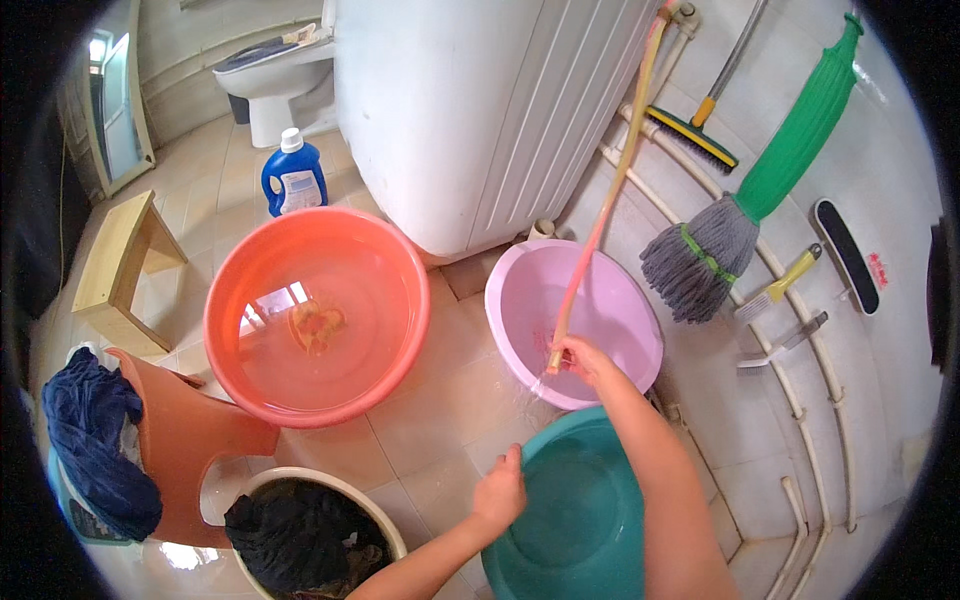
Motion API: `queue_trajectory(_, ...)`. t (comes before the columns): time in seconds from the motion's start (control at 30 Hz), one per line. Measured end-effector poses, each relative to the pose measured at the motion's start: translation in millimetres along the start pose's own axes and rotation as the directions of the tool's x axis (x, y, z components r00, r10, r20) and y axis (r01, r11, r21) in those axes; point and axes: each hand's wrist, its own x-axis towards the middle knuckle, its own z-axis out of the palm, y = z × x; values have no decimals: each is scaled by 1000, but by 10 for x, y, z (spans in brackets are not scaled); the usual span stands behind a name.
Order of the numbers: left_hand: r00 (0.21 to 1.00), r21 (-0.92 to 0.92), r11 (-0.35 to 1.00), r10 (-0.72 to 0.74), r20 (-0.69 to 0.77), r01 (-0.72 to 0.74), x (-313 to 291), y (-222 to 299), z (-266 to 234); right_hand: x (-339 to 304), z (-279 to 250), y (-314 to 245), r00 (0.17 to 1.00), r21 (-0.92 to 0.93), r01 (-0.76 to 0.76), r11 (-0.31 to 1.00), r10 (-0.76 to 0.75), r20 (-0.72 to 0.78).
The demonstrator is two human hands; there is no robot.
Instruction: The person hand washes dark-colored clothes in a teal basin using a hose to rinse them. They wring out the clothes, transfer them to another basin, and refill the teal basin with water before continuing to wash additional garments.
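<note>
My right hand (582, 360) pinches the end of a yellowish-pink hose (588, 258) over the near edge of the pink basin (512, 345). A small stream of water leaves the hose's mouth, falling between the pink basin and a teal basin (560, 440). Closed on the left rim of that teal basin is my left hand (500, 488), with its thumb up. The teal basin looks slightly tilted, and my right forearm covers part of it. Upward, the hose runs to a pipe fitting on the wall.
An orange basin (225, 340) holds cloudy water; behind it stands a blue detergent bottle (298, 180). Nearer are a pale tub (385, 520) of dark cloth, an orange plastic stool (180, 450) and a wooden stool (115, 265). A white washing machine (440, 110), mop (700, 255) and pipes flank the right.
</note>
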Motion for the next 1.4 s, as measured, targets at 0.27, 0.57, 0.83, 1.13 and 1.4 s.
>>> queue_trajectory(0.27,985,-18,999,40,-170,-44,20,-134,-208,-1044,137,-66,966,-251,109,962,-42,255)
queue_trajectory(0.57,880,33,965,249,-404,-259,-92,-220,-362,-1635,411,422,904,-95,164,982,-110,413)
queue_trajectory(0.83,875,78,954,298,-381,-291,-178,-81,-514,-1704,588,900,889,112,52,992,-97,448)
queue_trajectory(1.13,987,-636,769,-38,-157,-71,373,128,-319,-1687,538,1101,682,58,180,982,-167,712)
queue_trajectory(1.4,982,-553,819,63,-176,-152,280,104,-227,-1522,532,1588,807,-69,387,920,-301,508)
